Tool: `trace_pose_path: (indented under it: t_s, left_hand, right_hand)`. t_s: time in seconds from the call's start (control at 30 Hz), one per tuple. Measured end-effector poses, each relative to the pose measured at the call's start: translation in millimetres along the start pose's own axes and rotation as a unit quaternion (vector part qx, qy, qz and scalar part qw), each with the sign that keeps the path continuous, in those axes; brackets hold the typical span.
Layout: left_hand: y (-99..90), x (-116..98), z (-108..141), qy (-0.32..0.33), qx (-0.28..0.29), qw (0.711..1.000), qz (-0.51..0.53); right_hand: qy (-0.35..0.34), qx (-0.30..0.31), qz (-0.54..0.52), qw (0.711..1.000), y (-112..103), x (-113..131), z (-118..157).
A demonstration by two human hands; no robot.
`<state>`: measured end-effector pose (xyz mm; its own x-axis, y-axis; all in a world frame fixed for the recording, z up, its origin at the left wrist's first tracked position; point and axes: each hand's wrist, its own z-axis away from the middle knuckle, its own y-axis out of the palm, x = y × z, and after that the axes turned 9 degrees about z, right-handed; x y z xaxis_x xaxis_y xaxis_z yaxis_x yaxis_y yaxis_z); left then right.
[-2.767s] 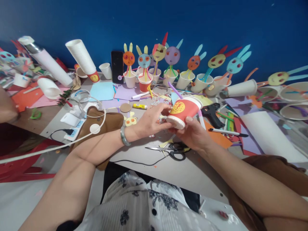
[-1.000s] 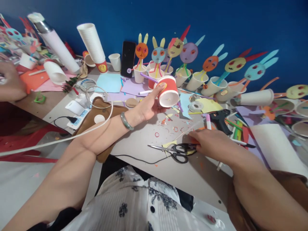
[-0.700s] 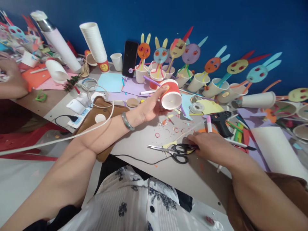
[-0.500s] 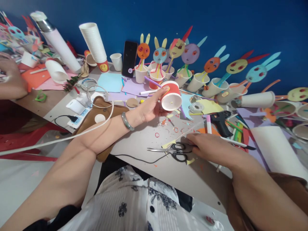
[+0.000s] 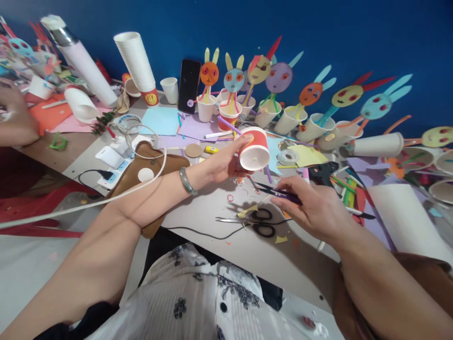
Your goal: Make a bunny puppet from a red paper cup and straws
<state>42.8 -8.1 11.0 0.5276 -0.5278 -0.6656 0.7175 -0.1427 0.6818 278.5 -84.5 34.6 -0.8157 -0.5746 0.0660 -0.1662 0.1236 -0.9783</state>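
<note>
My left hand (image 5: 231, 160) holds a red and white paper cup (image 5: 254, 150), its white base tilted toward me. A purple strip (image 5: 229, 123) sticks out from the cup's upper left, and more purple shows at its lower right. In my right hand (image 5: 306, 200) is a dark slim tool (image 5: 272, 190), perhaps tweezers or small scissors, its tips pointing left just below the cup. Black-handled scissors (image 5: 260, 222) lie on the table under my right hand, beside yellow paper scraps (image 5: 281, 239).
Paper rabbit figures in cups (image 5: 311, 94) line the blue wall. At left are a cup stack (image 5: 136, 61), a bottle (image 5: 85, 66), a power strip (image 5: 115, 177) with cables, and a person's arm (image 5: 16, 118). A glue gun (image 5: 320, 174) lies at right.
My right hand has risen from the table with the dark tool now showing in it. The cup in my left hand has shifted slightly down and right.
</note>
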Motion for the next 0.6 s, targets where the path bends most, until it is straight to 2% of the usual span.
trace_pose_path:
  t_s: [0.13,0.27,0.37,0.6]
  left_hand:
    - [-0.5,5.8,1.8,-0.01,0.022,0.999,-0.023]
    - [1.8,7.5,3.8,-0.032,0.011,0.999,-0.023]
    - [4.9,7.6,5.8,-0.033,0.02,0.999,-0.022]
    - [4.6,8.8,6.2,-0.04,0.031,0.998,-0.025]
  right_hand:
    - [-0.036,-0.151,0.035,0.987,3.8,-1.2,-0.1]
    - [-0.047,-0.226,0.09,0.969,11.0,-1.6,-2.6]
    - [-0.055,-0.242,0.115,0.962,14.5,-2.0,-4.2]
    - [-0.051,-0.215,0.161,0.962,14.5,-1.7,-3.9]
